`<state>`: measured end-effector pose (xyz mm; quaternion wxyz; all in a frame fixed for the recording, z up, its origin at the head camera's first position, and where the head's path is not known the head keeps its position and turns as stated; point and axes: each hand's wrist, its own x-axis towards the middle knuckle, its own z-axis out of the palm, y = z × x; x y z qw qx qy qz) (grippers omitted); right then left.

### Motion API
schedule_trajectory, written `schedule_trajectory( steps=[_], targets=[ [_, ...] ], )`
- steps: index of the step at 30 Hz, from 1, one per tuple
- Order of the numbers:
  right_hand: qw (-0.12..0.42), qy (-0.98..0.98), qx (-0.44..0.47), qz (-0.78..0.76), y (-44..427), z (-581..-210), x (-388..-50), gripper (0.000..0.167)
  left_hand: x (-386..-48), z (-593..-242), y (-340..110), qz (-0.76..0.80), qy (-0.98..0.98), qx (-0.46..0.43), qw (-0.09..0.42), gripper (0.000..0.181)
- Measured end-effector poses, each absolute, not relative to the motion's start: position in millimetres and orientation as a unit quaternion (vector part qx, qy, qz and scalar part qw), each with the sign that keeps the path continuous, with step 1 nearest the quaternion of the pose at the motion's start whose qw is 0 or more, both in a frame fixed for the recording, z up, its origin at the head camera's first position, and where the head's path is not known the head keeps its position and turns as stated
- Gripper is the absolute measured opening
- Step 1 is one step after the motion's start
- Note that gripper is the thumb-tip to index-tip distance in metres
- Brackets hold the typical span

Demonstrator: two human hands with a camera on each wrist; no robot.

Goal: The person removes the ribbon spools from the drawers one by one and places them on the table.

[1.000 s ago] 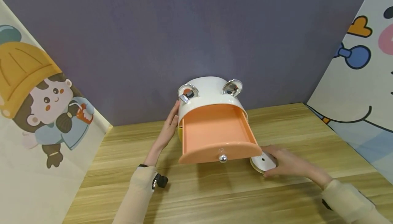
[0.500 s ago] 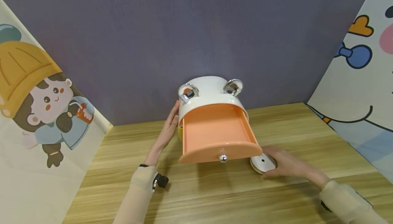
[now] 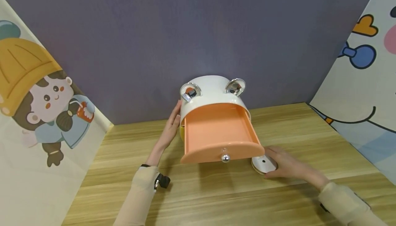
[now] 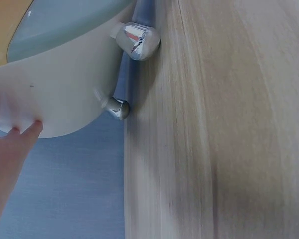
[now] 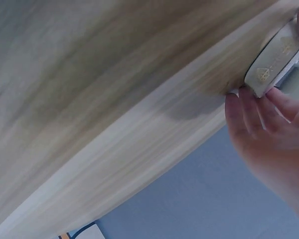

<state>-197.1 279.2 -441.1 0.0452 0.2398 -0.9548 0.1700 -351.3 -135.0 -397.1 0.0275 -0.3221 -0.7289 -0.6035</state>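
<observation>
A white, animal-shaped storage box [image 3: 210, 90] with silver ears stands against the back wall. Its orange drawer [image 3: 218, 129] is pulled out toward me, with nothing inside. My left hand [image 3: 168, 129] rests on the box's left side, fingers extended; the left wrist view shows its fingertips touching the white wall [image 4: 65, 99]. To the right of the drawer front, my right hand [image 3: 284, 164] grips a flat, rounded white object [image 3: 263, 164] between thumb and fingers. That object has a dark dot on top and gold markings on its side [image 5: 269, 69]. Its kind is unclear.
A silver ball knob [image 3: 225, 158] sticks out from the drawer front. Behind the wooden table [image 3: 191, 198] rises a grey-purple wall [image 3: 198, 30]. Cartoon panels [image 3: 62, 116] flank both sides. Silver feet [image 4: 137, 42] support the box.
Both hands keep nearly the same places. My right hand and the white object have shifted very slightly left; the view has tilted a little.
</observation>
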Motion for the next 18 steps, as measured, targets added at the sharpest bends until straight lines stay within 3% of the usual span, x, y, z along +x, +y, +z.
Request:
schedule_trajectory(
  steps=[6, 18],
  targets=[
    [0.033, -0.956, 0.233, 0.172, 278.1, -440.3, -194.1, 0.089, -335.6, -379.6, -134.0, -0.600, -0.735, -0.317, 0.013, 0.053],
    [0.008, -0.957, 0.221, 0.186, 276.2, -436.5, -192.2, 0.092, -333.4, -380.1, -134.6, -0.611, -0.728, -0.310, 0.003, 0.053]
  ],
)
